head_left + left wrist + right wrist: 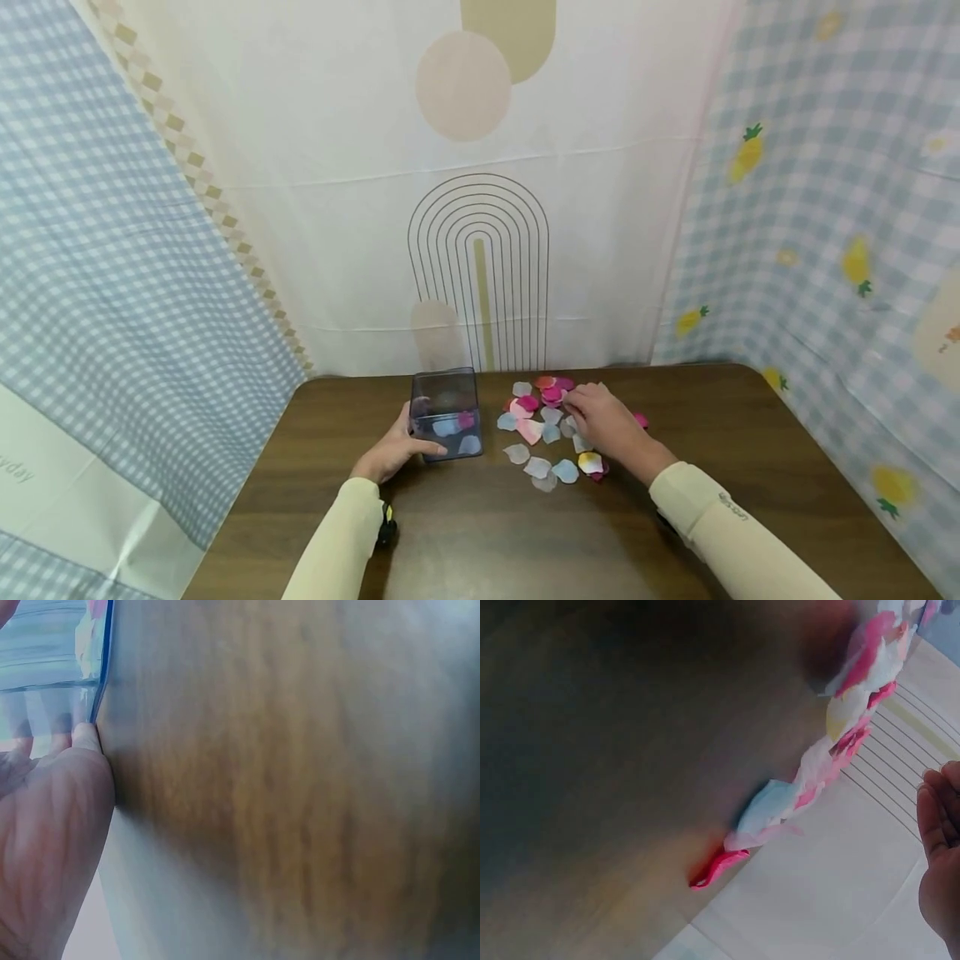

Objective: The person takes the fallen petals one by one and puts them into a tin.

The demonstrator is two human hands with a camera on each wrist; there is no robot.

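Bench (465,533): brown, across the lower frame. Box (457,390): transparent, lower centre. Left hand (397,448): grips the box's left side, thumb along its front. Right hand (607,421): partly curled at the petals (529,430), lower right of centre; hold cannot be determined. Some petals lie inside the box.

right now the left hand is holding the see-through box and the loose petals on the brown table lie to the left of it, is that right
Not quite: in the head view, the loose petals on the brown table lie to the right of the see-through box, not the left. The left hand is holding the box.
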